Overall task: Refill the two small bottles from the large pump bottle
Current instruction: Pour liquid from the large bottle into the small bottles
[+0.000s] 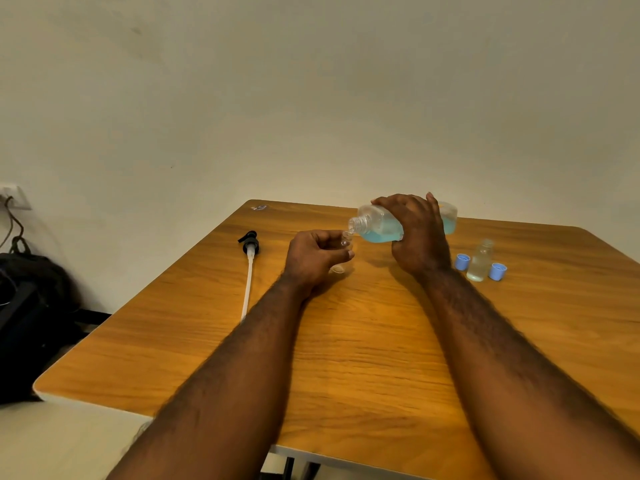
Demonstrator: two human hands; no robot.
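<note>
Nearest me, my left hand (pixel 311 259) pinched a small bottle (pixel 346 239) near the table (pixel 346 341) far edge; my right hand (pixel 415 233) gripped the big bottle (pixel 377 223), lying level, mouth leftward, just above it.

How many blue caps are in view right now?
2. One blue cap lies on the table between the right hand and the standing small bottle; the other blue cap lies on that bottle's other side. None appears hidden.
</note>
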